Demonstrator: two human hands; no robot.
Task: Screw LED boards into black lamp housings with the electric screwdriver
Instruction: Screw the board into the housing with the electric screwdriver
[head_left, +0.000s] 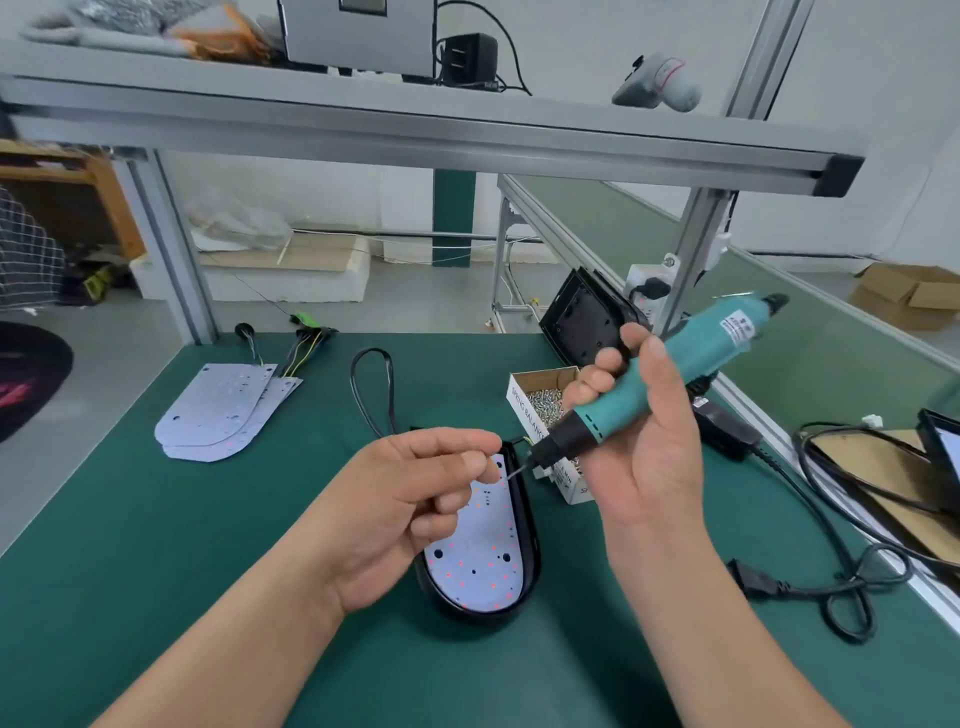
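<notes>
right hand (636, 431) gripping screwdriver (680, 364), left hand (415, 499) pinching bit (519, 469)

Bright, even light, faint soft shadows on the green desk (156, 545), shelf rail (415, 137) bowed by wide-angle distortion, edges soft, rear of the electric screwdriver (675, 374) slightly smeared

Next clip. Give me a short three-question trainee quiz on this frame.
1. True or false: the right hand grips the screwdriver.
2. The left hand pinches: A) the bit, B) a cable, C) a spare board.
3. Fill in: the LED board under the hands lies in the black ___.
Key: 1 true; 2 A; 3 housing.
</notes>
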